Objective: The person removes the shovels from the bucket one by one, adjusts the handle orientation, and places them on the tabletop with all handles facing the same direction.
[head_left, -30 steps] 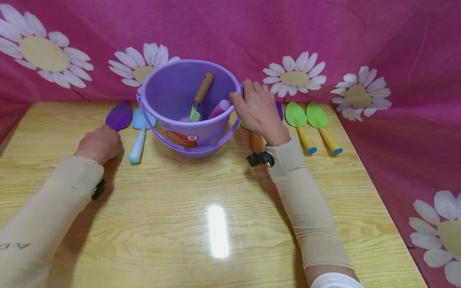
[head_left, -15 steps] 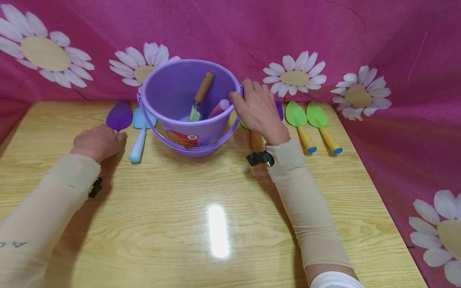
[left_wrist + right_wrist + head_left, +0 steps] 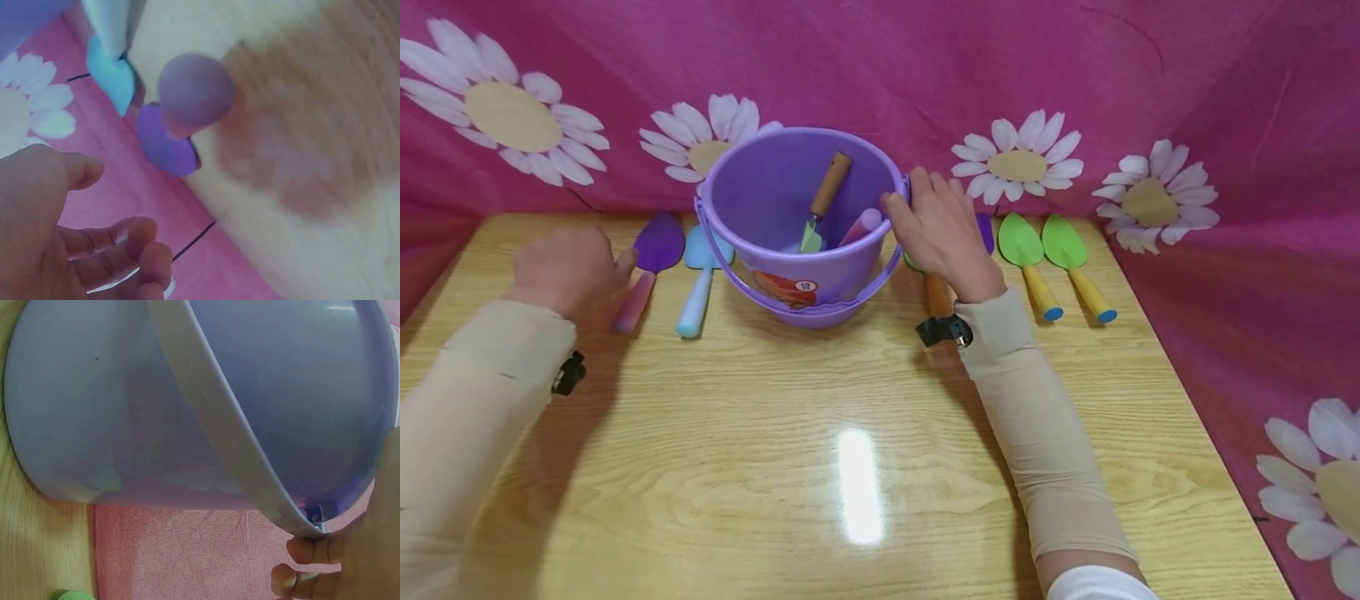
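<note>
In the head view, a purple bucket (image 3: 808, 287) stands near the back of the table. My right hand (image 3: 942, 237) grips its right rim, the thumb on the rim and the fingers outside, beside the bucket handle (image 3: 219, 425). Inside lie a small wooden-handled hand trowel (image 3: 827, 192) and a tool with a pink handle (image 3: 861, 225). My left hand (image 3: 568, 271), blurred, is off the table at left, its fingers loosely bent around nothing in the left wrist view. Just right of it lies a purple toy shovel (image 3: 658, 242) with a pink handle, then a light blue shovel (image 3: 696, 296).
Two green trowels with yellow handles (image 3: 1019, 242) (image 3: 1064, 243) lie right of the bucket. Partly hidden by my right hand are an orange-handled tool (image 3: 937, 293) and a purple one (image 3: 985, 232). A pink flowered cloth (image 3: 880, 58) rises behind the table (image 3: 737, 467).
My left hand has come away from the purple shovel and moved left, uncovering its pink handle. My right hand stays on the bucket rim. The head view has shifted slightly.
</note>
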`<state>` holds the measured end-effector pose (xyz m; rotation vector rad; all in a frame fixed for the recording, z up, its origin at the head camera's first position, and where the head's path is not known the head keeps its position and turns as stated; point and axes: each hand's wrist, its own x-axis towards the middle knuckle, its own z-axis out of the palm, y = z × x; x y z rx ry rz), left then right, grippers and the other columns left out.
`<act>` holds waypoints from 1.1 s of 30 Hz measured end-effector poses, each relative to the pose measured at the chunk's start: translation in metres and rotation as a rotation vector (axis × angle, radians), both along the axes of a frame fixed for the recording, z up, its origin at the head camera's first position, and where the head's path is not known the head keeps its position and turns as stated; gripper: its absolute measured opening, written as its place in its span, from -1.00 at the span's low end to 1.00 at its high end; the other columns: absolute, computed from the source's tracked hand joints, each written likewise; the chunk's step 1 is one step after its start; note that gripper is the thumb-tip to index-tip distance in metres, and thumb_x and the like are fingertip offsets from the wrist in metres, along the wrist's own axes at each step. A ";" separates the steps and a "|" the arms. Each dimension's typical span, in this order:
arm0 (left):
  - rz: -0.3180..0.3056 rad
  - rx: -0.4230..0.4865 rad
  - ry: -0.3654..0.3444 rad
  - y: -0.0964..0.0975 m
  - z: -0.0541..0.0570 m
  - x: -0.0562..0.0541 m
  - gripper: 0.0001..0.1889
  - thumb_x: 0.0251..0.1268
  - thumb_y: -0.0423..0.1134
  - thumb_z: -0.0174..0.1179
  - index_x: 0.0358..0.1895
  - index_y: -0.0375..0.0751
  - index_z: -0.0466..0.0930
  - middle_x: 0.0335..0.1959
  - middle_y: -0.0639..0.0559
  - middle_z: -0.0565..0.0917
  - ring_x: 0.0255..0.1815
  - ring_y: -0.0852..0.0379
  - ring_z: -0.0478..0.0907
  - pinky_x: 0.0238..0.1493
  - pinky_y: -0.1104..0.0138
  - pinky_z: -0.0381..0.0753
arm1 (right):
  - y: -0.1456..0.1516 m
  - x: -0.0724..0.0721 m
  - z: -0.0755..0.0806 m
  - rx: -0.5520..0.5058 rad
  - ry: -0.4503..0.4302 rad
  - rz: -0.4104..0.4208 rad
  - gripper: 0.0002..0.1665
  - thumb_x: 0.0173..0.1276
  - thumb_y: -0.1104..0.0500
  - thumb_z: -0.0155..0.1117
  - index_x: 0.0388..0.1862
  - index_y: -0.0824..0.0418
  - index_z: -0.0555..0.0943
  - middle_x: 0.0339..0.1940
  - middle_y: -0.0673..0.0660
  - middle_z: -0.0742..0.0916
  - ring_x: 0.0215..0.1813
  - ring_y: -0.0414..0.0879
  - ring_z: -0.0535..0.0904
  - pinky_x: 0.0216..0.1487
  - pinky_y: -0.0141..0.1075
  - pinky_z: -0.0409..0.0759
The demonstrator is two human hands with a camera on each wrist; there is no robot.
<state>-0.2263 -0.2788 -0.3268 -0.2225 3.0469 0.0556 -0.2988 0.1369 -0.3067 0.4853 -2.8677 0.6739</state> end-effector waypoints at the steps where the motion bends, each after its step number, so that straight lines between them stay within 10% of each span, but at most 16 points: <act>1: 0.000 -0.006 0.018 -0.001 0.003 0.000 -0.40 0.51 0.16 -0.09 -0.48 -0.30 0.57 -0.37 -0.40 0.62 -0.33 -0.46 0.56 -0.45 -0.14 0.52 | 0.000 0.000 0.000 -0.001 -0.002 0.000 -0.33 0.53 -0.27 -0.24 0.22 0.23 0.43 0.00 0.24 0.57 0.15 0.19 0.38 0.26 0.06 0.33; 17: -0.119 -0.016 0.261 0.031 0.057 0.002 -0.51 0.46 0.09 -0.06 -0.50 -0.27 0.32 -0.69 -0.22 0.39 -0.63 -0.34 0.42 -0.62 -0.08 0.38 | 0.001 -0.002 0.000 -0.011 -0.008 0.000 -0.33 0.52 -0.27 -0.23 0.20 0.23 0.43 -0.01 0.24 0.57 0.13 0.19 0.38 0.25 0.07 0.34; 26: -0.298 -0.084 0.657 0.048 0.069 -0.005 -0.61 0.37 -0.07 -0.04 -0.55 -0.29 0.27 -0.79 -0.25 0.34 -0.73 -0.46 0.36 -0.77 -0.13 0.25 | 0.000 -0.001 -0.002 -0.020 0.005 0.002 -0.37 0.51 -0.27 -0.24 0.11 0.21 0.44 -0.08 0.21 0.55 0.08 0.17 0.37 0.19 0.03 0.33; 33: -0.366 -0.082 0.660 0.073 0.080 -0.012 -0.65 0.36 -0.09 -0.08 -0.46 -0.33 0.37 -0.65 -0.28 0.50 -0.62 -0.43 0.48 -0.73 -0.16 0.37 | -0.001 -0.002 -0.002 -0.019 0.003 0.001 -0.38 0.52 -0.26 -0.22 0.13 0.21 0.44 -0.07 0.21 0.55 0.08 0.16 0.37 0.18 0.03 0.33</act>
